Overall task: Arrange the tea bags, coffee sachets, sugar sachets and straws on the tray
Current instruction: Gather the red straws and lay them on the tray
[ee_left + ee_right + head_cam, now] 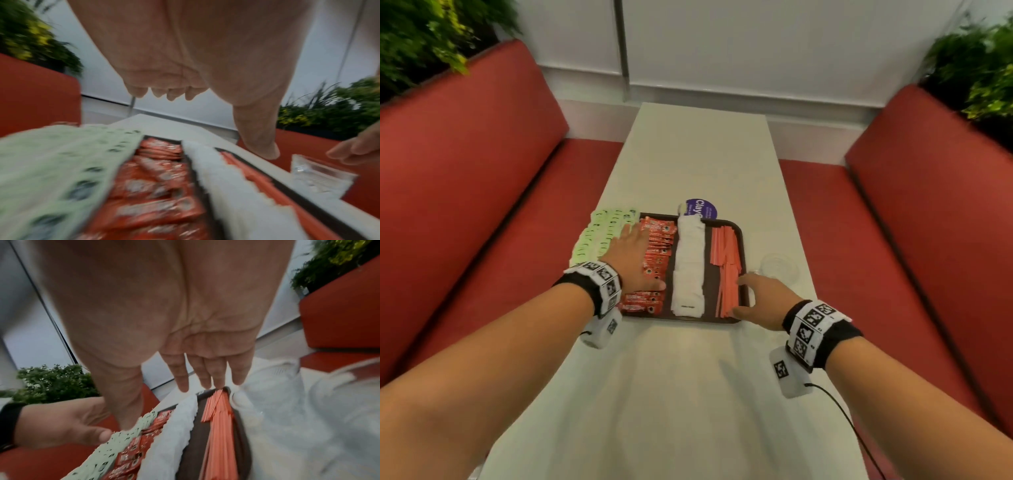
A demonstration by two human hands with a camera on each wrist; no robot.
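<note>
A dark brown tray (742,260) holds red coffee sachets (658,248), a column of white sugar sachets (690,270) and orange straws (726,263). Green tea bags (597,236) lie along its left side and hide that rim. My left hand (631,260) lies flat and empty over the line between tea bags (51,170) and coffee sachets (156,186). My right hand (760,301) hovers at the tray's near right corner beside the straws (220,426), fingers straight, holding nothing.
A clear plastic container (779,269) stands on the white table (688,394) just right of the tray. A purple round disc (703,208) lies behind the tray. Red benches (465,205) flank the table, with plants (983,75) above them.
</note>
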